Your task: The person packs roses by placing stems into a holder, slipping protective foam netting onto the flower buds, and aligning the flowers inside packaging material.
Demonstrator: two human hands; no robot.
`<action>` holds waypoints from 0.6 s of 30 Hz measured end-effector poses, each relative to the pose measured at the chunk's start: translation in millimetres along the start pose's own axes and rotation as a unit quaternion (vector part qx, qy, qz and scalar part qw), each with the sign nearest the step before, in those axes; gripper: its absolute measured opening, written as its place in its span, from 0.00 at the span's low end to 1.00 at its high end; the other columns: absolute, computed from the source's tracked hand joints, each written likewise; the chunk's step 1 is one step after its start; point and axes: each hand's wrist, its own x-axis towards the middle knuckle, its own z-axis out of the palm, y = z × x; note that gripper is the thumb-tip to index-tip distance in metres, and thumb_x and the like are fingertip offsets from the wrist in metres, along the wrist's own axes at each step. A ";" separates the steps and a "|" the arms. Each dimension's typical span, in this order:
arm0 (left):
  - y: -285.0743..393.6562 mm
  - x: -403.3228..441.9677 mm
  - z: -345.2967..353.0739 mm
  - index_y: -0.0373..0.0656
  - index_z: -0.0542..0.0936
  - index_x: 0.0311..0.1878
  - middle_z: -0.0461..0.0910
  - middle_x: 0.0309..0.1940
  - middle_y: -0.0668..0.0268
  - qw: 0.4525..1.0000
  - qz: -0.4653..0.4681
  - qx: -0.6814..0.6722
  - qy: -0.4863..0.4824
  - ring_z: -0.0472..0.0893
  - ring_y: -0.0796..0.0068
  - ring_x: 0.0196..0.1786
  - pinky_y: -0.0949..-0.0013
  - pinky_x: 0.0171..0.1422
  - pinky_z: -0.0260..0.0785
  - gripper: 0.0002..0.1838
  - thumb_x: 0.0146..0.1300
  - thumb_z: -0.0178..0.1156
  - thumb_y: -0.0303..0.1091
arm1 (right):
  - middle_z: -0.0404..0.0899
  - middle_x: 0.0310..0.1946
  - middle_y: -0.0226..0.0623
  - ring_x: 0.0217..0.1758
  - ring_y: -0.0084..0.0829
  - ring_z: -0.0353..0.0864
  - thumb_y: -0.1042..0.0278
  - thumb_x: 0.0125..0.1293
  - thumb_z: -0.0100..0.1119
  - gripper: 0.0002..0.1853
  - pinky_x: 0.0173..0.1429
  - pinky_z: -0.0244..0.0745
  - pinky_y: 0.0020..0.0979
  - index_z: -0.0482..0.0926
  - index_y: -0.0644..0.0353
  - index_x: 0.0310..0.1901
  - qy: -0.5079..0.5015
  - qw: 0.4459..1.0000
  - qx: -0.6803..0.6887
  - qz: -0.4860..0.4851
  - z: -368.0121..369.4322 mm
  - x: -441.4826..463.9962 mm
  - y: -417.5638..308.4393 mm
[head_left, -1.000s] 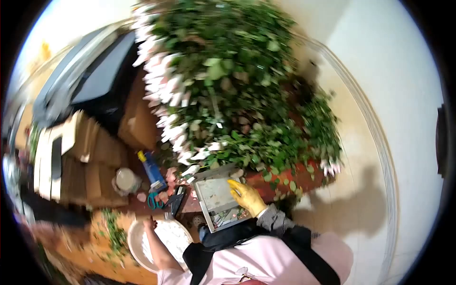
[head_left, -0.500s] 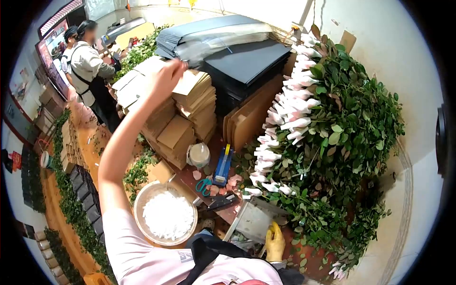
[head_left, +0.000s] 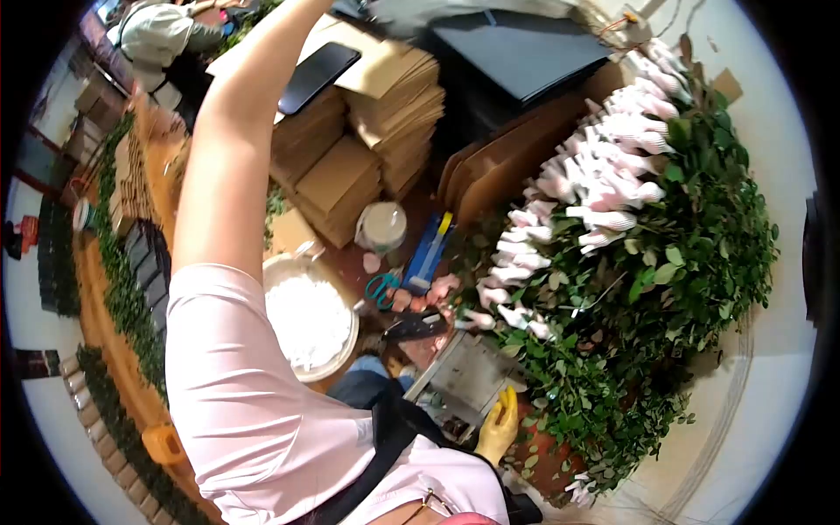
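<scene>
My left forearm reaches up past the top edge, so the left hand is out of sight; a black phone and stacked cardboard are beside the arm. My right hand, in a yellow glove, is at the near right corner of a grey metal tray, fingers extended with nothing visible in them. Right of the tray lies a big pile of leafy stems, their heads in white-pink sleeves. A round tub of white pieces sits beside my left upper arm.
Teal scissors, a blue and yellow tool, a white-lidded jar and pink petals lie on the table. Dark flat sheets are stacked behind. A co-worker stands at the far left.
My left arm has risen from the tub, and its hand has passed out of view at the top. The view has swung left. My gloved right hand stays beside the tray.
</scene>
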 end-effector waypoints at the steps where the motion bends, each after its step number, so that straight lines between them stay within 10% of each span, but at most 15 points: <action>1: 7.8 -18.7 -14.6 0.64 0.80 0.55 0.77 0.40 0.72 0.999 -0.011 0.030 -0.038 0.83 0.72 0.30 0.65 0.25 0.75 0.18 0.63 0.58 0.32 | 0.82 0.53 0.49 0.55 0.39 0.83 0.76 0.71 0.52 0.21 0.60 0.75 0.33 0.71 0.62 0.65 0.009 1.000 0.016 -0.005 1.3 -1.7 5.1; 2: 10.8 -36.7 -15.3 0.62 0.80 0.57 0.78 0.38 0.71 0.992 0.051 -0.052 0.100 0.82 0.74 0.32 0.67 0.29 0.75 0.18 0.65 0.57 0.32 | 0.82 0.54 0.49 0.56 0.39 0.83 0.76 0.71 0.52 0.22 0.60 0.75 0.33 0.71 0.62 0.66 0.000 1.000 0.014 -0.011 1.8 -1.6 11.9; 4: 34.2 -70.6 -37.7 0.60 0.77 0.61 0.78 0.39 0.70 0.986 0.062 -0.154 -0.009 0.79 0.74 0.36 0.69 0.32 0.71 0.21 0.64 0.57 0.32 | 0.81 0.55 0.50 0.56 0.39 0.82 0.76 0.71 0.52 0.22 0.60 0.75 0.33 0.71 0.63 0.66 -0.004 0.999 0.033 -0.009 3.3 -0.5 11.8; 5: 54.7 -47.5 -104.5 0.54 0.80 0.51 0.75 0.34 0.70 0.954 0.130 -0.254 0.093 0.77 0.73 0.34 0.68 0.31 0.69 0.14 0.61 0.59 0.32 | 0.81 0.55 0.50 0.56 0.39 0.82 0.77 0.71 0.52 0.22 0.60 0.75 0.33 0.71 0.63 0.66 -0.008 0.999 0.052 -0.006 3.2 0.3 11.3; 6: 75.5 -66.5 -132.0 0.50 0.80 0.48 0.74 0.34 0.70 0.987 0.147 -0.040 -0.058 0.77 0.73 0.34 0.67 0.30 0.69 0.12 0.60 0.61 0.32 | 0.80 0.56 0.50 0.57 0.38 0.82 0.77 0.71 0.52 0.22 0.61 0.74 0.33 0.71 0.64 0.66 -0.020 0.999 0.042 0.000 2.6 0.4 11.3; 13: 38.1 -10.3 -140.2 0.50 0.80 0.49 0.74 0.35 0.69 0.969 0.128 -0.209 0.003 0.77 0.71 0.40 0.66 0.41 0.72 0.15 0.57 0.63 0.34 | 0.81 0.57 0.46 0.57 0.36 0.81 0.72 0.69 0.56 0.22 0.62 0.74 0.34 0.73 0.63 0.64 -0.132 0.985 0.095 0.052 -7.2 10.4 17.2; 18: 74.3 6.2 -210.0 0.49 0.80 0.49 0.73 0.37 0.68 0.927 0.213 -0.308 0.024 0.77 0.70 0.45 0.65 0.49 0.74 0.16 0.55 0.65 0.36 | 0.79 0.60 0.45 0.62 0.36 0.79 0.64 0.73 0.57 0.22 0.65 0.72 0.36 0.73 0.62 0.65 -0.015 0.984 0.073 -0.163 -69.7 79.2 -72.3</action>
